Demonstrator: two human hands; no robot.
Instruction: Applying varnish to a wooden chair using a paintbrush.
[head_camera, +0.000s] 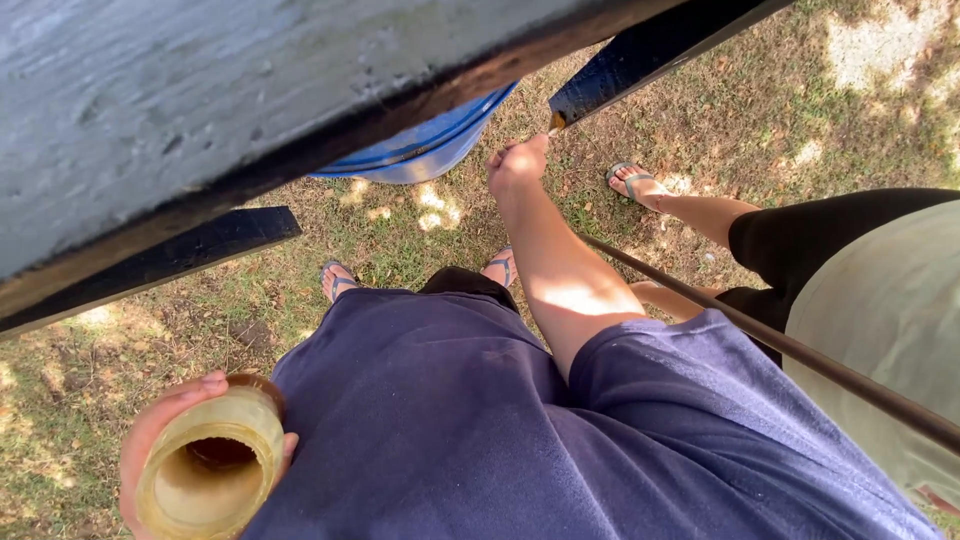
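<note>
**A:** Going left to right here. The person's left hand (165, 440) is wrapped around a yellowish tube (212, 470), looks like a bamboo or plastic cylinder, held low by the hip with its open end facing up at the camera. Fingers are curled round its wall, thumb on the rim.

**B:** And above that there's the big grey slab with a black edge (300, 150), plus a blue tub (425, 150) showing underneath it?

**A:** Yep. Then the right hand (518, 165) is stretched out forward, closed in a fist right at the tip of a black bar (650, 55). Can't tell if it's actually pinching something small there.

**B:** So which step?

**A:** Looks like the right hand is working at the bar's end while the tube waits. Next move probably needs a steady grip there. On the far right, another person (860, 280) stands close by in sandals, with a thin rod (800, 355) crossing in front.
</note>
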